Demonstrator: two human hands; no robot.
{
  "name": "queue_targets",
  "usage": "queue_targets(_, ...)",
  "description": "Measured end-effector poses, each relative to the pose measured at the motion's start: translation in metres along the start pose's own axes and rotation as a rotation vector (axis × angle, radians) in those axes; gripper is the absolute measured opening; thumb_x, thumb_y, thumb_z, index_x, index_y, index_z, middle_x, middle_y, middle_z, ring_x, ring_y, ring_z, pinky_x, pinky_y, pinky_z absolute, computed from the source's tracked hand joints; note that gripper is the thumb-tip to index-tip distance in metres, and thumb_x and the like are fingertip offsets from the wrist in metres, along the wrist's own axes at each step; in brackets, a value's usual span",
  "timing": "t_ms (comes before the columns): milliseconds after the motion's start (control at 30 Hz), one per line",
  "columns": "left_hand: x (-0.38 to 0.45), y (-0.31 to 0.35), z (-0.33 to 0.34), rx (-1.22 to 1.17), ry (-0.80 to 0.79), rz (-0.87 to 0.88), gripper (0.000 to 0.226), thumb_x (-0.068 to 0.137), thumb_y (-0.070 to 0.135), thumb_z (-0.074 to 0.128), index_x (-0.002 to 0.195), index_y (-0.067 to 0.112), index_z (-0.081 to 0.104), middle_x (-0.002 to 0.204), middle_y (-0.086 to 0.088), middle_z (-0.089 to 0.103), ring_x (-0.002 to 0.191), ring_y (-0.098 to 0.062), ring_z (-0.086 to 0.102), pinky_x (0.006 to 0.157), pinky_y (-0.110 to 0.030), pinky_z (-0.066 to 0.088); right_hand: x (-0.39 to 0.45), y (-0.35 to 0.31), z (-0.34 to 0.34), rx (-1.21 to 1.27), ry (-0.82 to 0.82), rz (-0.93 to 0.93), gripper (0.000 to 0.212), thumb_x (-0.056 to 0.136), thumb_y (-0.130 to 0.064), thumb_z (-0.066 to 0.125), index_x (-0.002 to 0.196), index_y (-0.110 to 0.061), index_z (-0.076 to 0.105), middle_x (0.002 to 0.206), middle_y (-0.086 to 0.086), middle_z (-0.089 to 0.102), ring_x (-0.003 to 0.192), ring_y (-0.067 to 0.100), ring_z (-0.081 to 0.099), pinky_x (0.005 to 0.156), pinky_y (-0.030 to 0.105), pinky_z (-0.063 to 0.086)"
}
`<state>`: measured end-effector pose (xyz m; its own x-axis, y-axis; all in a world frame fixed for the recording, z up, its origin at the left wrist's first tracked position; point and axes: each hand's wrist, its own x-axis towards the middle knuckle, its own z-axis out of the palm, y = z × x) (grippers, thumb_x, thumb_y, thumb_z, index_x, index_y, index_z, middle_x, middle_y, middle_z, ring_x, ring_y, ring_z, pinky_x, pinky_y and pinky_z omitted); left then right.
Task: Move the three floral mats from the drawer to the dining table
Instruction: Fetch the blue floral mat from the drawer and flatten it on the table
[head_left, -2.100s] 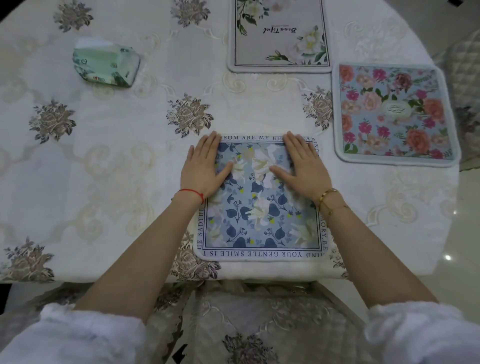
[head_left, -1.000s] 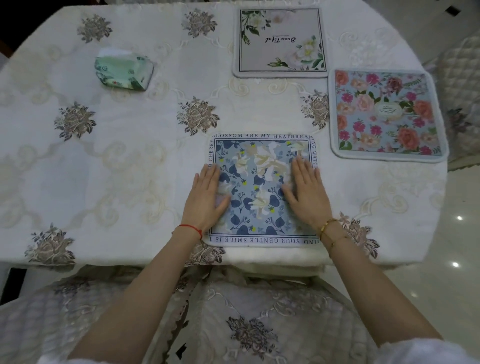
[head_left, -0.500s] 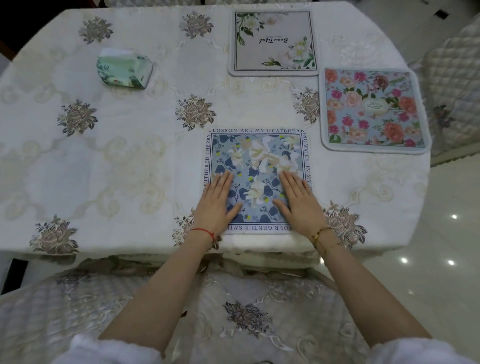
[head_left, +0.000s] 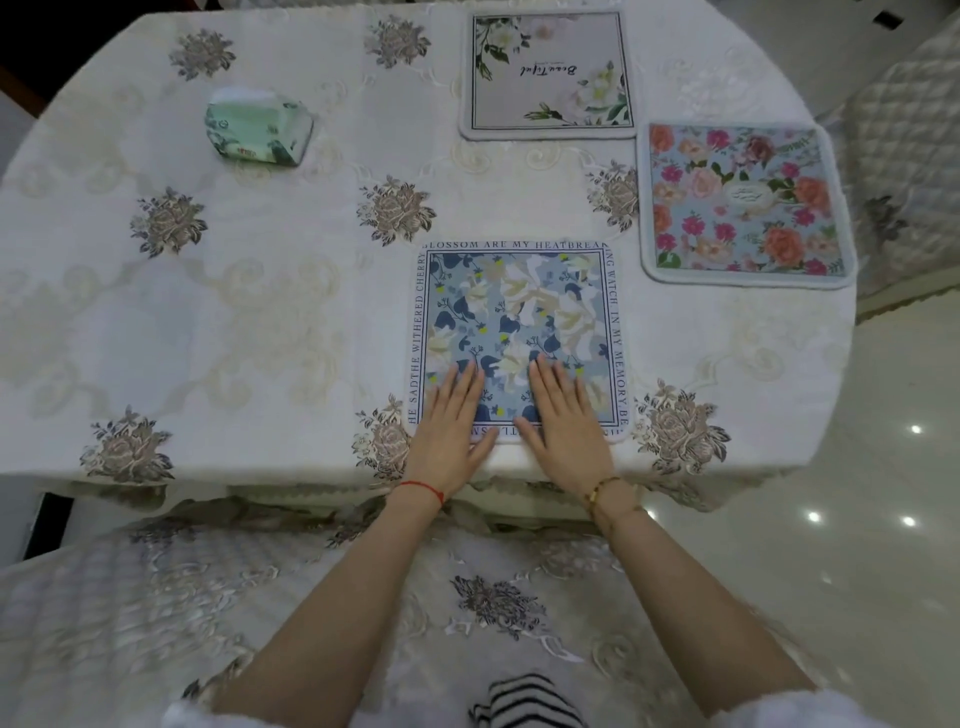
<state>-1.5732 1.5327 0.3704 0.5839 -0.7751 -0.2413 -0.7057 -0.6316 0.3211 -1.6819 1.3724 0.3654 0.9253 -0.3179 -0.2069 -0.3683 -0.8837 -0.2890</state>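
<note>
Three floral mats lie flat on the dining table (head_left: 260, 312). A blue mat (head_left: 519, 317) with white flowers and a lettered border sits at the near edge. The pink rose mat (head_left: 743, 208) is to its right, and the grey mat (head_left: 550, 73) with white flowers lies at the far side. My left hand (head_left: 452, 426) and my right hand (head_left: 566, 421) rest palm down, fingers apart, on the near edge of the blue mat, gripping nothing.
A green tissue pack (head_left: 260, 130) lies on the far left of the embroidered white tablecloth. A chair with an embroidered cover (head_left: 363, 597) stands between me and the table. Another padded chair (head_left: 904, 130) is at the right, over glossy floor (head_left: 831, 493).
Both hands have slid back along the blue mat from its far end to its near edge. The mat stays flat in place; the view has pulled back.
</note>
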Motion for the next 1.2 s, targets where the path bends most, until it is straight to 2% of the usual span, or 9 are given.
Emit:
queue_targets(200,-0.012,-0.026,-0.005,-0.004,0.023,-0.037,0.077,0.098,0.058,0.029,0.155,0.019,-0.004,0.163,0.004,-0.009,0.150,-0.012,-0.011,0.123,-0.034,-0.001,-0.026,0.043,-0.011,-0.025,0.002,0.044,0.068,0.103,-0.053,0.014,0.154,-0.018,-0.012,0.163,-0.001,-0.016,0.149,0.012,-0.017,0.124,0.038,0.000)
queue_targets(333,-0.021,-0.036,-0.009,-0.048,0.060,-0.064,0.080,0.093,0.063,0.023,0.156,0.018,0.003,0.164,0.003,-0.001,0.150,-0.012,-0.004,0.122,-0.032,0.001,-0.038,0.060,-0.019,0.021,0.017,0.077,0.064,0.103,-0.048,0.016,0.156,-0.018,-0.006,0.164,-0.003,-0.011,0.149,0.009,-0.014,0.123,0.039,0.002)
queue_targets(433,-0.021,-0.039,-0.014,-0.063,0.125,-0.095,0.080,0.093,0.060,0.030,0.155,0.012,0.011,0.163,-0.003,0.009,0.150,-0.016,0.001,0.123,-0.035,0.004,-0.031,0.058,-0.026,0.023,0.047,0.113,0.065,0.102,-0.046,0.017,0.156,-0.014,-0.002,0.164,0.001,-0.006,0.150,0.011,-0.012,0.123,0.038,-0.001)
queue_targets(533,-0.005,-0.030,-0.024,-0.127,0.120,-0.069,0.077,0.098,0.050,0.042,0.155,0.012,0.008,0.163,-0.001,0.005,0.150,-0.015,-0.003,0.124,-0.035,0.004,-0.002,0.041,-0.032,0.050,0.025,0.044,0.066,0.103,-0.047,0.019,0.156,-0.015,-0.004,0.163,0.002,-0.010,0.150,0.013,-0.015,0.122,0.034,-0.007)
queue_targets(600,0.016,-0.021,-0.029,-0.138,0.104,-0.044,0.075,0.099,0.046,0.043,0.156,0.015,0.005,0.163,0.001,0.001,0.150,-0.015,-0.006,0.123,-0.033,0.001,0.022,0.028,-0.032,0.056,0.012,0.002,0.068,0.102,-0.049,0.021,0.156,-0.016,-0.005,0.163,0.000,-0.011,0.149,0.013,-0.017,0.121,0.031,-0.011)
queue_targets(700,0.043,-0.015,-0.029,-0.107,0.055,0.017,0.072,0.101,0.044,0.040,0.156,0.016,0.003,0.164,-0.001,0.000,0.150,-0.016,-0.008,0.124,-0.036,0.001,0.047,0.016,-0.027,0.028,-0.016,-0.044,0.070,0.101,-0.052,0.020,0.156,-0.017,-0.005,0.163,0.000,-0.010,0.149,0.013,-0.015,0.123,0.035,-0.006)
queue_targets(967,0.037,-0.034,-0.019,-0.057,0.100,-0.016,0.075,0.099,0.055,0.034,0.156,0.018,0.001,0.164,0.000,-0.002,0.150,-0.013,-0.008,0.123,-0.033,-0.001,0.035,0.041,-0.029,0.042,-0.010,-0.025,0.072,0.102,-0.055,0.023,0.155,-0.018,-0.008,0.164,-0.001,-0.010,0.150,0.011,-0.012,0.123,0.031,-0.005)
queue_targets(1067,0.032,-0.043,-0.024,-0.056,0.120,-0.024,0.074,0.099,0.051,0.037,0.156,0.013,0.008,0.164,-0.002,0.005,0.151,-0.013,0.000,0.124,-0.033,0.005,0.027,0.055,-0.034,0.055,0.002,0.008,0.071,0.102,-0.055,0.021,0.156,-0.016,-0.005,0.164,0.000,-0.008,0.150,0.011,-0.011,0.123,0.032,-0.002)
queue_targets(1200,0.047,-0.043,-0.043,-0.085,0.214,-0.010,0.065,0.099,0.042,0.046,0.150,0.007,0.030,0.159,-0.010,0.026,0.148,-0.024,0.021,0.122,-0.034,0.014,0.042,0.055,-0.046,0.103,0.037,0.071,0.070,0.102,-0.053,0.022,0.156,-0.013,0.002,0.164,0.002,-0.003,0.150,0.011,-0.009,0.123,0.032,-0.002)
